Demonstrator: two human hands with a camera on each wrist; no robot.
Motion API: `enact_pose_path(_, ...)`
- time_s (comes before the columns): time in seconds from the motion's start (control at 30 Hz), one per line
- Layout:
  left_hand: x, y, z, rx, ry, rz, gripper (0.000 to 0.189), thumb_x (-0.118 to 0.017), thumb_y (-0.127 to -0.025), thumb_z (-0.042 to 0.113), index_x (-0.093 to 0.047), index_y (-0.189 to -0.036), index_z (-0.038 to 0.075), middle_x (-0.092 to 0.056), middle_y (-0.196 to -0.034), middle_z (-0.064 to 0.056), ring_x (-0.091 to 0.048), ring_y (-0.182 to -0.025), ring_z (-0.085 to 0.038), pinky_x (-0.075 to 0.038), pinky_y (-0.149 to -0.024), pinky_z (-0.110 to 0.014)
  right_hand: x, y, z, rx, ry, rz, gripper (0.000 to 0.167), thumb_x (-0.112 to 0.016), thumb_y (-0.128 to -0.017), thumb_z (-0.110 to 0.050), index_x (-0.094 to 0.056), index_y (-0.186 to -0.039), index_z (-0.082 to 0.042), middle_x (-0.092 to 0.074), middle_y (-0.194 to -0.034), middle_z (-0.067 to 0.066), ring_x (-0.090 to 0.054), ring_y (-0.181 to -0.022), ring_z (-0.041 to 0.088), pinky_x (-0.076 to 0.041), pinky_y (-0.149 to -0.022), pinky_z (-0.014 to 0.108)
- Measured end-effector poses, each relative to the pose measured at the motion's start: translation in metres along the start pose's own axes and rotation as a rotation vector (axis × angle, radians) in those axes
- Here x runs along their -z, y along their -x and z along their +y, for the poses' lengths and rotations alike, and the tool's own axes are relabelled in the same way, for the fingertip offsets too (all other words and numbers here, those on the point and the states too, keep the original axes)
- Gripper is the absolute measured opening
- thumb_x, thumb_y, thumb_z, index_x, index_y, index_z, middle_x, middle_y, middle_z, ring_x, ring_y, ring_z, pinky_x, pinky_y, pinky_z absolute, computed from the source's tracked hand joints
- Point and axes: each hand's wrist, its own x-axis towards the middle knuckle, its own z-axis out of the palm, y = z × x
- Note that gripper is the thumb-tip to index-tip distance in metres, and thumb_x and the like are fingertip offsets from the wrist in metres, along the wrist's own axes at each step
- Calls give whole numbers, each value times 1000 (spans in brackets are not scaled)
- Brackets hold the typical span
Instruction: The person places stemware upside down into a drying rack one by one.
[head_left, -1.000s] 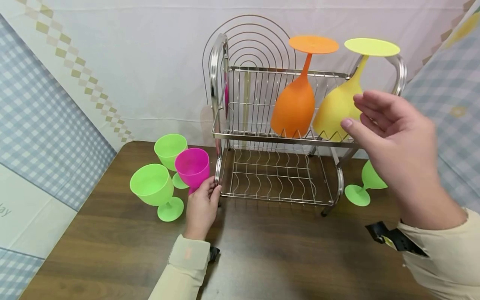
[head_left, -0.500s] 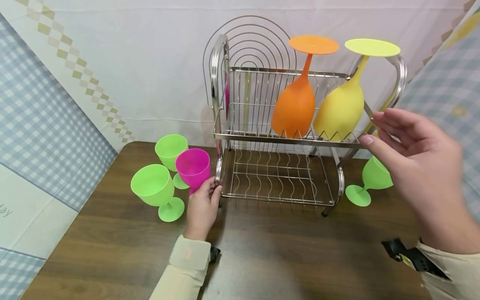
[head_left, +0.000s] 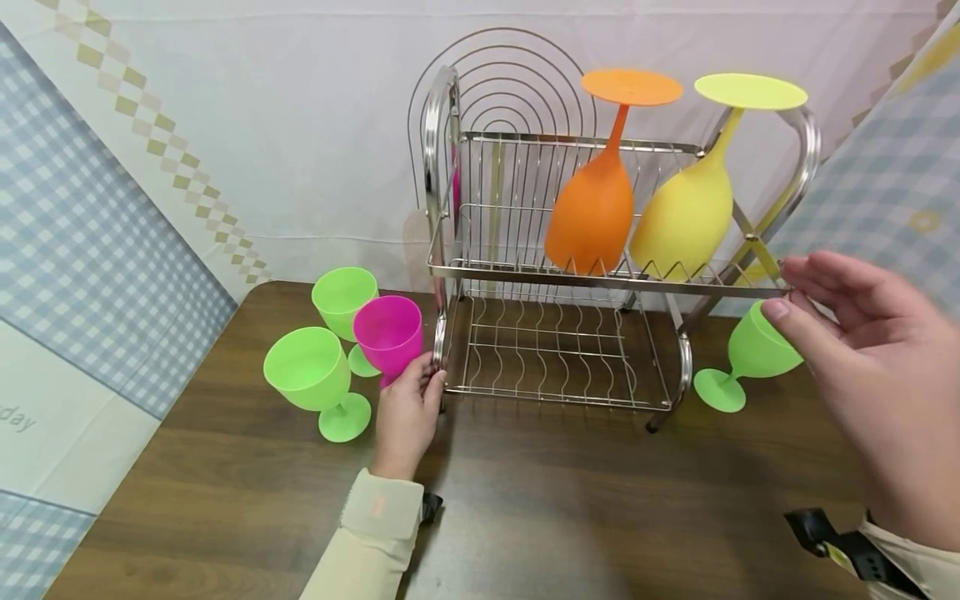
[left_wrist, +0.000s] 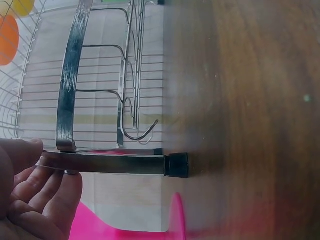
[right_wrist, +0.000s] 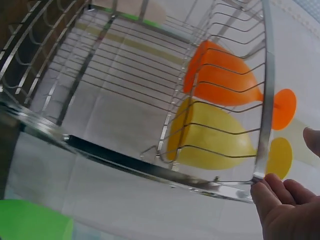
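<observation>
wood-grained table [head_left: 555, 500] bears a shiny wire rack [head_left: 517, 276], left hand [head_left: 407, 417] pinching it, right hand [head_left: 885, 358] loosely spread.

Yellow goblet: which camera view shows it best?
The head view: the yellow goblet stands upside down on the rack, visible from foot to rim, only front wires crossing its bowl. The right wrist view shows it behind wires, with a bar across its stem; the left wrist view catches just a piece near the upper left corner.
</observation>
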Motion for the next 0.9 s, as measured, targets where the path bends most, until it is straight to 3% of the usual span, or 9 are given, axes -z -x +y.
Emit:
enact_pose_path(0.6,-1,0,-1,-12,-16,-2,22,-70,-95,11,-70,-116,3,-75,-106,-15,-73,-98,-29,-61,-86,-42,23,11,17,-33,-2,-11,52,-66,-77,29,-60,-126,12,-71,-116,14,-67,-111,18,-53,-93,18)
enact_pose_path(0.9,0,0,-1,-28,-35,3,17,-69,-96,11,-73,-111,7,-76,-101,-13,-74,-95,-28,-61,-82,-45,29,15,25,-56,204,17,47,-72,-78,21,-64,-123,10,-73,-115,6,-69,-105,10,-53,-86,11)
